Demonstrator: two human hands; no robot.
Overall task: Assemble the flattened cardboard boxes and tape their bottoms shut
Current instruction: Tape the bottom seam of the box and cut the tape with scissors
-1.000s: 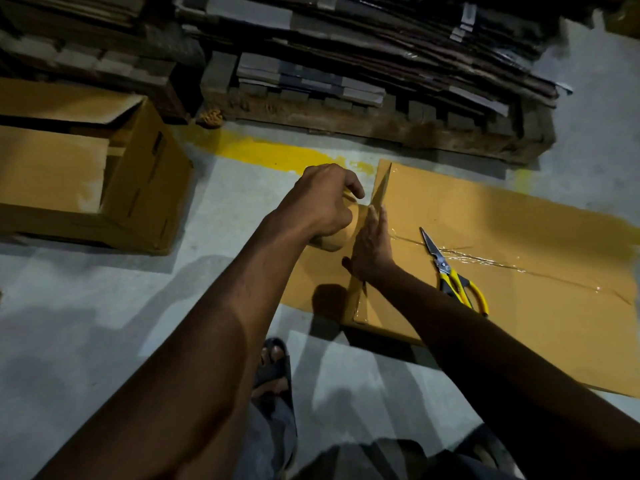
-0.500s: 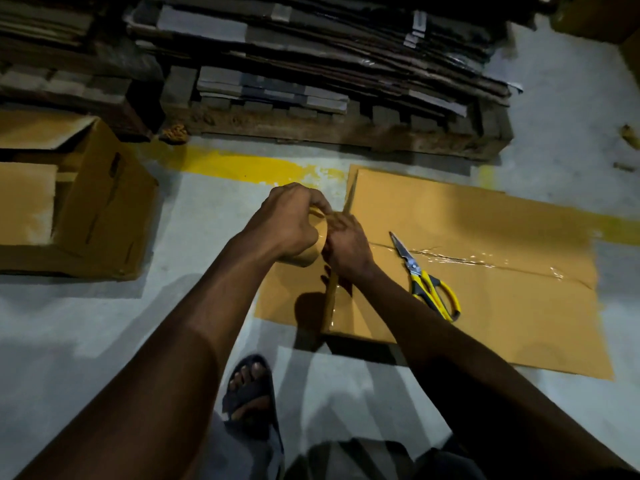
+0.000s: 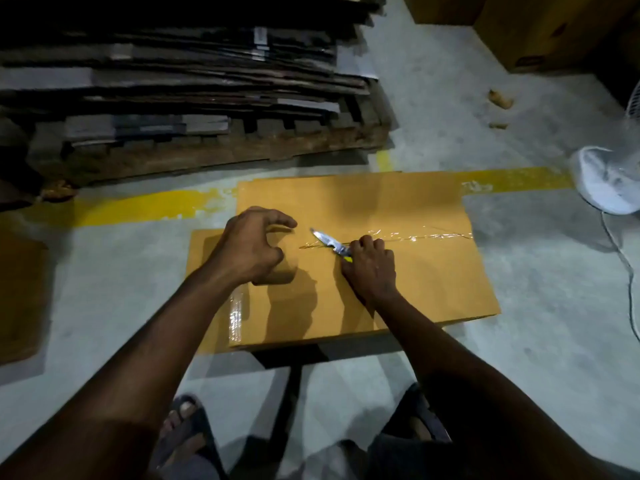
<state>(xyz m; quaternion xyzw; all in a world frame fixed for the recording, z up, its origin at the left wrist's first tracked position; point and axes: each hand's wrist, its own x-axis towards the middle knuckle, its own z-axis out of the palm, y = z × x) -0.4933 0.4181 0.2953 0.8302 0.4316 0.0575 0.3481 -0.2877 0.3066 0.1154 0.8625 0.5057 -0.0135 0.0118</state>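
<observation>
Here the box point(image 3: 398, 289) sits on the floor point(image 3: 536, 341) in the middle, just in front of the person's feet point(image 3: 187, 420), with its shut flaps facing up. A shiny strip of tape point(image 3: 419, 235) runs along the seam to the right edge, and more tape shines on the near left side. One flap point(image 3: 202, 251) sticks out flat to the left. The right hand point(image 3: 370, 268) grips the scissors point(image 3: 325, 239) over the seam, with the blades pointing left and away. The left hand point(image 3: 252, 251) is curled near the box's left edge, round a brown roll point(image 3: 282, 273) that is hard to see against the cardboard. There is bare floor to the right of the box and in front of it. A yellow line point(image 3: 138, 209) runs just behind the box. Past that is a pallet point(image 3: 207, 161) piled with flat cardboard point(image 3: 173, 81). A white fan base point(image 3: 606, 181) and its cord point(image 3: 623, 271) are at the right. The other boxes point(image 3: 540, 29) stand in the far right corner, and a dark mark on one is too small to read. A flat sheet point(image 3: 17, 299) lies at the left.
</observation>
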